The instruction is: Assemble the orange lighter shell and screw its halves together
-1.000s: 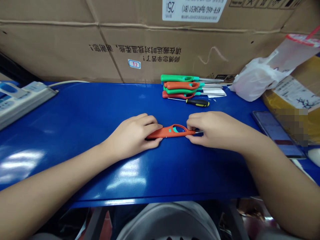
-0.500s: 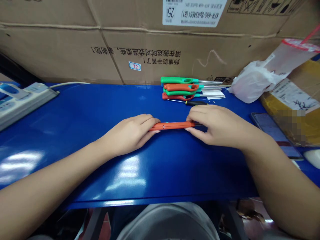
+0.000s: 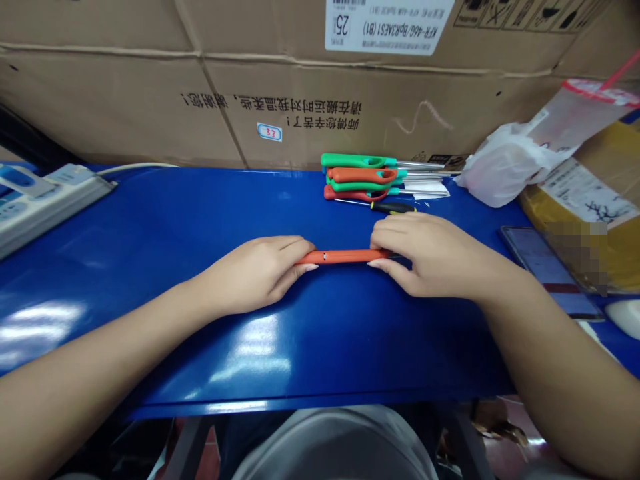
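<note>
Both of my hands hold one long orange lighter [image 3: 343,256] just above the blue table [image 3: 165,227], turned on its narrow edge so only a thin strip shows. My left hand [image 3: 260,270] is closed round its left end. My right hand [image 3: 425,253] pinches its right end, where the metal tip is hidden under my fingers. Behind them lies a stack of green and orange lighters [image 3: 363,177] with a small black and yellow screwdriver [image 3: 393,207] in front of it.
Cardboard boxes [image 3: 300,80] wall off the back of the table. A white power strip [image 3: 35,200] sits at the far left. At the right are a white plastic bag [image 3: 520,160], a phone [image 3: 547,267] lying flat and a yellow box [image 3: 595,200].
The orange lighter has been rolled from lying flat, with its finger hole showing, onto its narrow edge. Both hands stayed on its ends and shifted slightly away from me.
</note>
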Action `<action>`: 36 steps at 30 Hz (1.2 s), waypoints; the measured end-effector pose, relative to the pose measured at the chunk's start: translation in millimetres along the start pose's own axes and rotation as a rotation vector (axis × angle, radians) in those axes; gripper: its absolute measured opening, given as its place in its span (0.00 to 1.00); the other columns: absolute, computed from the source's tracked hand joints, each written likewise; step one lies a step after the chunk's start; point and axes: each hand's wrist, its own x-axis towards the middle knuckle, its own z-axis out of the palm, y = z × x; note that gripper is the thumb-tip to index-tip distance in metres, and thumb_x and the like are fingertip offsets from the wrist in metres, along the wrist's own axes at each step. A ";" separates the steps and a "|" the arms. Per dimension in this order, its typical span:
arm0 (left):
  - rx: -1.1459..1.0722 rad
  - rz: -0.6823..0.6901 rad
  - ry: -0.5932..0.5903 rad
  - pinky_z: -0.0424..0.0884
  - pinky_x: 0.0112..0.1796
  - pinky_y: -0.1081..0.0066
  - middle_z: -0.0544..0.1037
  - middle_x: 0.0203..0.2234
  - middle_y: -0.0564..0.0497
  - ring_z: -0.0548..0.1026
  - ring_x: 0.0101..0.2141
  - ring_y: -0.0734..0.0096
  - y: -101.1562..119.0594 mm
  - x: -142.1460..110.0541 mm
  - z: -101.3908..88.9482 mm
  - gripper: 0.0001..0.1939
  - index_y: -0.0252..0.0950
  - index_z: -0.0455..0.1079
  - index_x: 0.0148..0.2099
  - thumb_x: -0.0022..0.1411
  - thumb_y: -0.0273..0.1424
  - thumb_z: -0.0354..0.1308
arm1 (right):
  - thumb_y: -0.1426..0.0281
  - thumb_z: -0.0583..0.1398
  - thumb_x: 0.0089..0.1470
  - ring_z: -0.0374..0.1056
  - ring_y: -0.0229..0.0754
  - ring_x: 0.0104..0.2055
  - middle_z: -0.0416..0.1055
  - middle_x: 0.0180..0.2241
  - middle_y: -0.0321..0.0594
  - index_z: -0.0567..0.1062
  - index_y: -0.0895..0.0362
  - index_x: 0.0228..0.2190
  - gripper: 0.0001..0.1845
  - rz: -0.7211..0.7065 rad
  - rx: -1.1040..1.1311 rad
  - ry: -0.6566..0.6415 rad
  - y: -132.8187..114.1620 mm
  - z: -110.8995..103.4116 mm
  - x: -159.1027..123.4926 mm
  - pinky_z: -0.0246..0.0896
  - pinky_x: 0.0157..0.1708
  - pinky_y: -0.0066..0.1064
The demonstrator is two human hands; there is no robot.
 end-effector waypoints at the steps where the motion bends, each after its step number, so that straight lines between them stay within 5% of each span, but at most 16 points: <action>1: -0.001 0.002 -0.001 0.69 0.35 0.69 0.76 0.34 0.48 0.75 0.34 0.65 0.5 0.1 0.0 0.16 0.32 0.71 0.47 0.78 0.36 0.46 | 0.67 0.57 0.64 0.66 0.45 0.36 0.72 0.34 0.42 0.73 0.57 0.35 0.08 -0.005 0.015 0.005 -0.5 1.3 0.5 0.55 0.39 0.37; 6: -0.066 -0.010 0.012 0.69 0.37 0.68 0.77 0.36 0.47 0.76 0.35 0.65 10.1 -1.0 3.1 0.16 0.32 0.72 0.49 0.77 0.37 0.47 | 0.64 0.55 0.69 0.68 0.47 0.42 0.76 0.41 0.44 0.76 0.58 0.43 0.13 -0.121 0.047 0.134 -11.5 14.1 7.4 0.58 0.43 0.37; 14: -0.137 0.035 0.097 0.72 0.38 0.68 0.80 0.37 0.46 0.78 0.36 0.65 31.6 -4.5 10.6 0.16 0.30 0.75 0.52 0.77 0.34 0.49 | 0.64 0.53 0.70 0.66 0.45 0.37 0.76 0.37 0.44 0.77 0.59 0.37 0.16 -0.186 0.027 0.219 -31.0 27.9 11.3 0.57 0.37 0.36; 20: -0.142 0.113 0.229 0.69 0.34 0.74 0.80 0.33 0.51 0.76 0.31 0.73 20.3 -1.7 7.0 0.13 0.31 0.76 0.53 0.72 0.34 0.59 | 0.70 0.56 0.66 0.64 0.41 0.31 0.74 0.35 0.40 0.75 0.58 0.35 0.09 -0.150 0.025 0.302 -22.7 24.6 7.1 0.55 0.33 0.34; 27: -0.124 0.177 0.180 0.70 0.36 0.71 0.78 0.32 0.46 0.75 0.32 0.69 14.5 -2.8 0.1 0.15 0.26 0.76 0.49 0.75 0.33 0.54 | 0.67 0.57 0.65 0.68 0.42 0.34 0.74 0.36 0.41 0.76 0.58 0.37 0.09 -0.122 0.085 0.248 -16.7 22.1 6.0 0.58 0.35 0.34; 32: -0.211 0.046 0.184 0.68 0.33 0.73 0.77 0.30 0.49 0.73 0.30 0.72 21.7 -2.1 -0.8 0.14 0.29 0.76 0.44 0.74 0.33 0.54 | 0.65 0.57 0.66 0.70 0.43 0.35 0.76 0.38 0.41 0.76 0.58 0.40 0.11 -0.100 0.113 0.226 -19.5 26.0 8.2 0.61 0.35 0.34; 36: -0.624 -0.264 0.165 0.66 0.27 0.76 0.75 0.23 0.52 0.70 0.23 0.76 26.0 3.3 2.1 0.18 0.32 0.76 0.35 0.72 0.40 0.57 | 0.63 0.59 0.66 0.75 0.49 0.43 0.78 0.45 0.46 0.74 0.60 0.54 0.19 -0.106 0.028 0.291 -19.3 32.1 11.1 0.66 0.40 0.38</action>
